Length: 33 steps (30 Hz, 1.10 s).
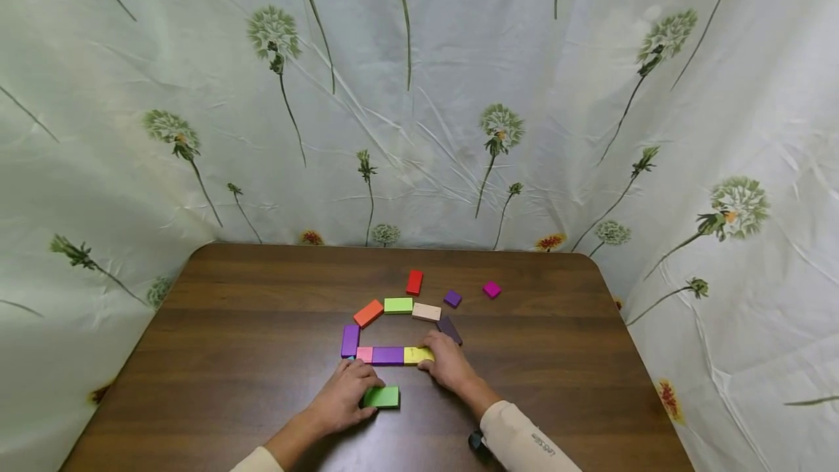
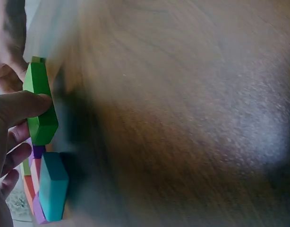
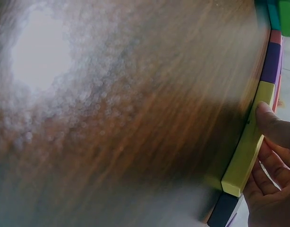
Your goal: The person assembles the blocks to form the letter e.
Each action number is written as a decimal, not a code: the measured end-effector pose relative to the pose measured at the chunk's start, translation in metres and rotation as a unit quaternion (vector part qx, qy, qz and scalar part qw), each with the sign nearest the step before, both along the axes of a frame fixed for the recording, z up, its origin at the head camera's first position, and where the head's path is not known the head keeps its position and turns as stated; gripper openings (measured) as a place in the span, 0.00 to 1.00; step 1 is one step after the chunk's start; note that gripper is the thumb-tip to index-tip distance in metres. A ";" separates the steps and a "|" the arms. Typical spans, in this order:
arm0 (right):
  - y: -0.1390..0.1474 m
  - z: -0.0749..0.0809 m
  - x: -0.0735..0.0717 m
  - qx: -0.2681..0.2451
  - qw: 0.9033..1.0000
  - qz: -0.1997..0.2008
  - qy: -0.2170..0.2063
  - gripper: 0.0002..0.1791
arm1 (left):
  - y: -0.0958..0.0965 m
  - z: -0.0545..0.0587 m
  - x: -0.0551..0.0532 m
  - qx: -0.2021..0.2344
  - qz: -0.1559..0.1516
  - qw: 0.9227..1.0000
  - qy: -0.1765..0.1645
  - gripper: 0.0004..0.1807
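Flanking yellow block [image 1: 414, 357] (held): purple block [image 1: 388, 356]

Flower-print fabric [image 1: 432, 104] surrounds the brown table [image 1: 550, 355].

Small dark lettering [image 1: 543, 444] printed on the pale right sleeve [image 1: 518, 430], slanted downward to the right in the head view, seemingly spelled "Let'sSlim", too small to be read with certainty

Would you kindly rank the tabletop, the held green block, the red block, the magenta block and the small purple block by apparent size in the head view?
1. Tabletop
2. Green block, partly covered by the left hand
3. Red block
4. Magenta block and small purple block: too alike to rank
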State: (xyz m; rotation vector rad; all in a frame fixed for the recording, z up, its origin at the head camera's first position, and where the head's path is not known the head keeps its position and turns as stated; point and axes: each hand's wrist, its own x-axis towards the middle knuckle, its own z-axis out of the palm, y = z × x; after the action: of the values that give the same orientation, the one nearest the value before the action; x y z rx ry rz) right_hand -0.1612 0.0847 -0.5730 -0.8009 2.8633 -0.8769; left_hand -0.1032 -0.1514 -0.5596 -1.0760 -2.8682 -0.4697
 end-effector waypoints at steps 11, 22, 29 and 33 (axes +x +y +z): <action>0.001 -0.001 -0.001 -0.005 1.000 0.000 0.009 0.14 | -0.002 -0.013 0.003 -0.026 0.001 0.999 0.039 0.17; 0.002 -0.004 -0.001 -0.009 1.000 0.005 0.014 0.15 | -0.004 -0.014 0.005 -0.024 0.009 0.998 0.057 0.18; 0.001 -0.003 -0.001 -0.007 1.000 0.003 0.011 0.15 | -0.006 -0.017 0.006 -0.022 0.016 0.998 0.061 0.16; 0.001 -0.003 0.000 -0.008 1.000 0.000 0.011 0.14 | -0.007 -0.018 0.006 -0.017 0.017 0.998 0.060 0.18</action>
State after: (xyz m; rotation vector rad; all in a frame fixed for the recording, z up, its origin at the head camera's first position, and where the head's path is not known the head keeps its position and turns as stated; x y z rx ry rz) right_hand -0.1615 0.0861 -0.5758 -0.8174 2.8780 -0.8968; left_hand -0.0976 -0.1580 -0.5773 -1.0200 -2.7949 -0.3441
